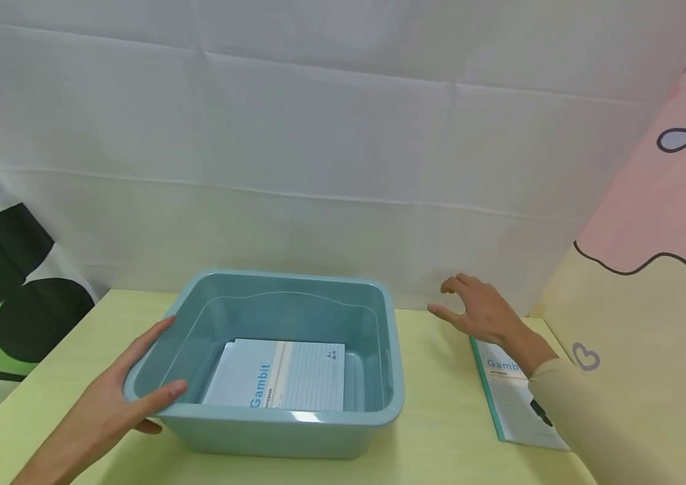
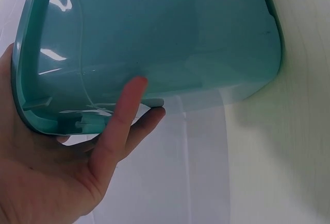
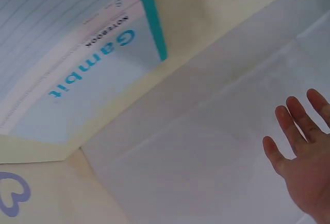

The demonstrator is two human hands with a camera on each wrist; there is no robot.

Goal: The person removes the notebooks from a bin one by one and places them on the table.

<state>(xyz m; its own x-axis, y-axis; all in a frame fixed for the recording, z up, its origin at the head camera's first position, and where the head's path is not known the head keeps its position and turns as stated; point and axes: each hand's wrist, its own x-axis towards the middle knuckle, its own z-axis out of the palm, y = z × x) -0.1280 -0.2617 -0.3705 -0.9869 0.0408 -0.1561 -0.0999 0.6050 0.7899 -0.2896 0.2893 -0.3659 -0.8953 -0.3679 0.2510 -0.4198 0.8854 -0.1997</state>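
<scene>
**Left hand [image 1: 105,397] on the basin [image 1: 270,436], right hand [image 1: 482,313] empty**

I see left fingers gripping the left rim, right fingers loosely bent near a loose notebook [image 1: 512,404]. The basin stands on the desk [image 1: 439,411], an inner notebook [image 1: 297,377] in it. I'd expect light, stiff, slick plastic, best held by opposite rims.

Soft, even light glints off the front rim of a blue-green plastic basin [image 1: 270,434] and casts faint shadows on the tabletop [image 1: 446,404]; white glare streaks the left-wrist view, while the right-wrist view is dim, slightly soft.
</scene>
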